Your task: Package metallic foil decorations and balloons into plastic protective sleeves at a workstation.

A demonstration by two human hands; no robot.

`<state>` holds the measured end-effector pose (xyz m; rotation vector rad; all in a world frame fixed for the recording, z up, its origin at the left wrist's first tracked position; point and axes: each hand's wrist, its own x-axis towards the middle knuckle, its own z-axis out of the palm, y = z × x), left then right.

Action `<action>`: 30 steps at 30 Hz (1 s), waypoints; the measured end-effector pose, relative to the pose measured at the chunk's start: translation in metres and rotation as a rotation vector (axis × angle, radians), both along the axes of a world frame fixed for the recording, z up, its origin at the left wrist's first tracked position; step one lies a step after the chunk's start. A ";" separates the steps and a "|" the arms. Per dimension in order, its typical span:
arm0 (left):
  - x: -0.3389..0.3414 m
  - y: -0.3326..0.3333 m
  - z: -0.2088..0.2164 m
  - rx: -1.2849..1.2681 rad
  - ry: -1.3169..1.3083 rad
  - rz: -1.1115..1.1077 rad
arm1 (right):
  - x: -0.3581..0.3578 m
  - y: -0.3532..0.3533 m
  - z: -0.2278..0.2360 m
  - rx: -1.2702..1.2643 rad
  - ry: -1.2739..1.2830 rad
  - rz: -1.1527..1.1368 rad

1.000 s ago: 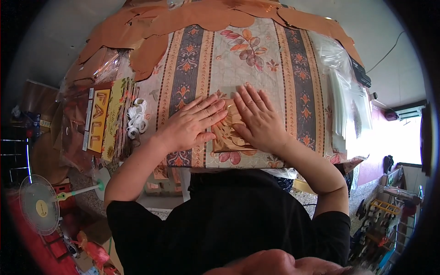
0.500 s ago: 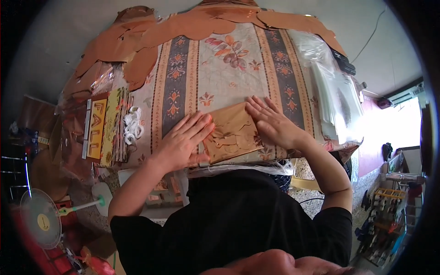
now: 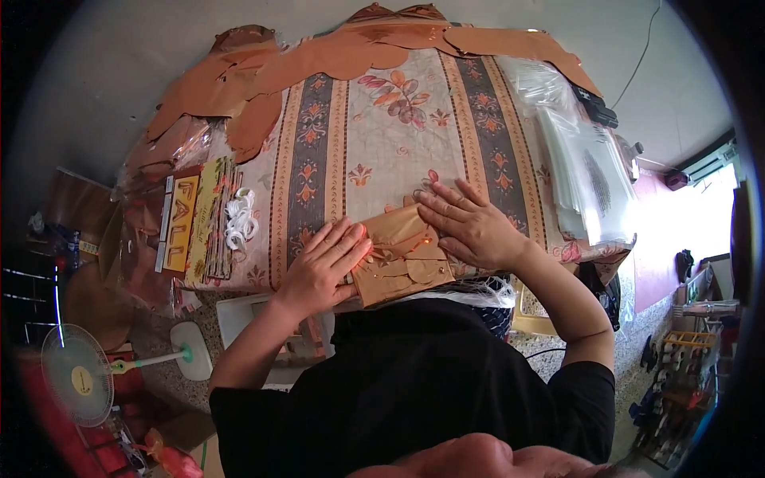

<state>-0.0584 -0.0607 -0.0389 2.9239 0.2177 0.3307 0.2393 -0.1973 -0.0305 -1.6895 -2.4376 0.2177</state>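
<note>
A folded, flat piece of copper-coloured foil lies near the front edge of the table, slightly tilted, and looks like a deflated foil balloon. My left hand rests flat along its left side, fingers stretched out and fingertips on the foil. On the other side, my right hand lies with straight fingers over the foil's upper right corner and right edge. Neither hand grips anything. Creases and small raised folds show on the foil between the hands.
Flat copper foil shapes spread along the back. At left stand a stack of printed cards and white ribbon coils. Clear plastic bags lie at right. A patterned cloth covers the table; a fan stands lower left.
The folded foil has slid closer to my body, and both hands have come nearer with it. They stay flat on its two sides. The whole view has shifted slightly.
</note>
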 end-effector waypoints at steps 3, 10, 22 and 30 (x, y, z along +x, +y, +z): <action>0.004 -0.002 0.000 0.089 -0.091 0.008 | -0.001 0.000 0.003 0.004 -0.001 0.019; 0.021 0.009 0.008 0.191 -0.267 -0.054 | 0.015 0.001 -0.006 -0.029 0.244 0.016; 0.108 0.016 -0.006 -1.733 -0.621 0.329 | 0.009 0.042 -0.003 -0.329 1.616 -0.400; 0.123 0.013 -0.004 -1.562 -0.616 0.276 | 0.009 0.064 -0.001 -0.454 1.815 -0.502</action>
